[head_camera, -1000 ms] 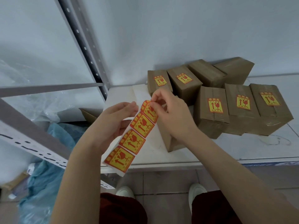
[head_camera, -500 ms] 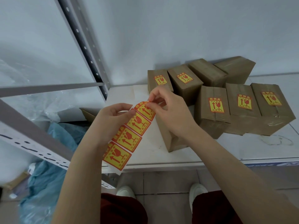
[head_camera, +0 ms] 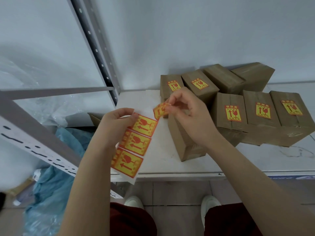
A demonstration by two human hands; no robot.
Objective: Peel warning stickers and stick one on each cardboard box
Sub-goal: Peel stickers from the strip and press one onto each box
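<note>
Currently: one warning sticker [head_camera: 161,110] peeled, held over the left part of the white surface [head_camera: 187,166]
Right hand [head_camera: 187,116] pinches the curled sticker between thumb and fingertips, above an unlabelled cardboard box [head_camera: 182,143] standing near the front edge; left hand [head_camera: 117,123] grips the top end of the backing strip [head_camera: 134,143], three stickers on it, its tail hanging past the front edge; sticker's lower corner just beside the strip, contact cannot be told. Labelled boxes [head_camera: 231,116], five: two at the back edge, three in a row towards the right. Plain-topped boxes [head_camera: 223,79], two, against the wall
</note>
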